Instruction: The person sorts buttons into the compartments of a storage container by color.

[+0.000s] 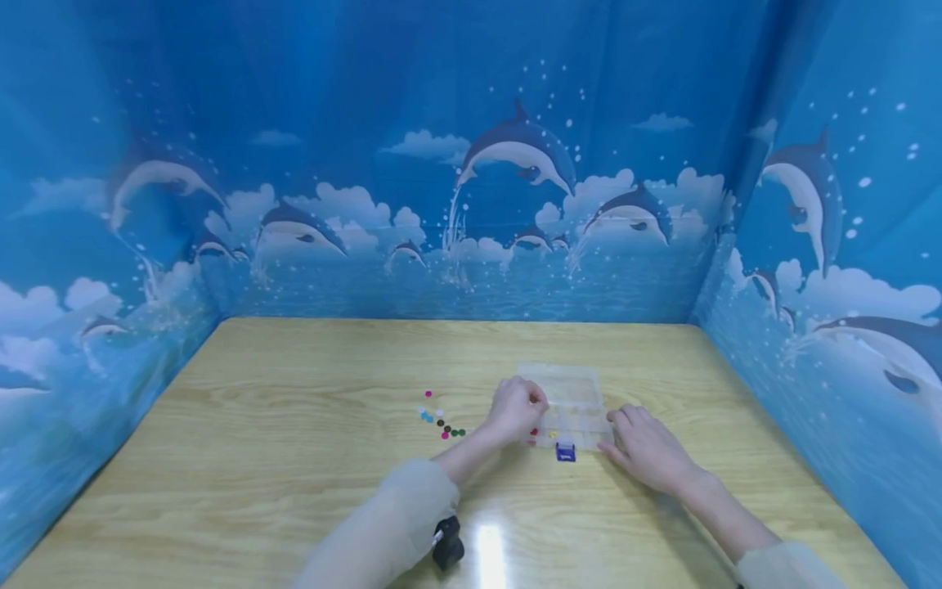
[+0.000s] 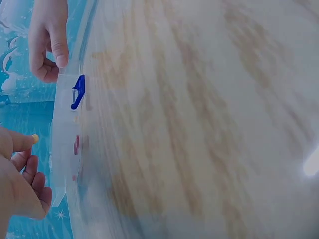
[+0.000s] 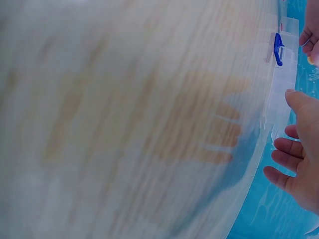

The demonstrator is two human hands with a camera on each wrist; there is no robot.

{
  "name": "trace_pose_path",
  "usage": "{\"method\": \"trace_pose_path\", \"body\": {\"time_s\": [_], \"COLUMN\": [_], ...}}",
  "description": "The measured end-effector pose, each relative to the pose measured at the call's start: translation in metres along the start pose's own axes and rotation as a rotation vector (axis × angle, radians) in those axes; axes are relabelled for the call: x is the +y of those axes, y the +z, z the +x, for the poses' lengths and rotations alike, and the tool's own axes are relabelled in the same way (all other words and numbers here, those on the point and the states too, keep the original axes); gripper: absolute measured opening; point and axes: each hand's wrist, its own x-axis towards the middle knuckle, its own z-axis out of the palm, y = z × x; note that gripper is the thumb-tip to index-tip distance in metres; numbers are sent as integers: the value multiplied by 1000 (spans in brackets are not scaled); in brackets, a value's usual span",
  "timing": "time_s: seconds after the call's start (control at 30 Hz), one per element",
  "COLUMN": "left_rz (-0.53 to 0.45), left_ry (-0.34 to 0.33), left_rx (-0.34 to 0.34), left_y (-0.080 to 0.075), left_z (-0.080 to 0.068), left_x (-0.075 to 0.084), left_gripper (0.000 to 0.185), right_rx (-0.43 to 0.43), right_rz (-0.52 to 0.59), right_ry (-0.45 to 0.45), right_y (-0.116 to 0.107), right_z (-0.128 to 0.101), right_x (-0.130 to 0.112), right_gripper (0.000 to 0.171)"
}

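A clear plastic compartment box [image 1: 581,419] lies on the table with its lid [image 1: 565,383] raised open at the back and a blue latch [image 1: 565,452] at its front. My left hand [image 1: 518,406] is over the box's left side and pinches a small yellow disc [image 2: 35,139] between thumb and index finger. Red discs [image 1: 533,432] and a yellow one [image 1: 553,434] show in the front compartments. At the box's right edge is my right hand [image 1: 648,446], fingers relaxed and holding nothing. Its thumb and fingertips are close against the box wall; actual contact is hard to tell.
Left of the box, several small discs lie loose on the wooden table [image 1: 294,458]: pink [image 1: 428,393], blue [image 1: 427,417], white [image 1: 440,412], dark brown [image 1: 441,423] and green [image 1: 458,432]. A blue dolphin-print curtain [image 1: 353,270] encloses the table's back and sides.
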Motion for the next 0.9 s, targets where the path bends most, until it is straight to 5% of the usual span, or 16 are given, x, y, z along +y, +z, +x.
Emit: {"method": "trace_pose_path", "body": {"time_s": [0.47,0.9], "left_rz": [127,93], "left_ry": [-6,2], "left_rx": [17,-17], "left_y": [9,7], "left_z": [-4,-3], "left_x": [3,2], "left_gripper": [5,5], "right_rx": [8,-15], "right_rz": [-10,-2], "right_ry": [-10,9], "right_y": [-2,-2], "right_z": [2,1], "right_x": [-2,-1], "right_gripper": [41,41]}}
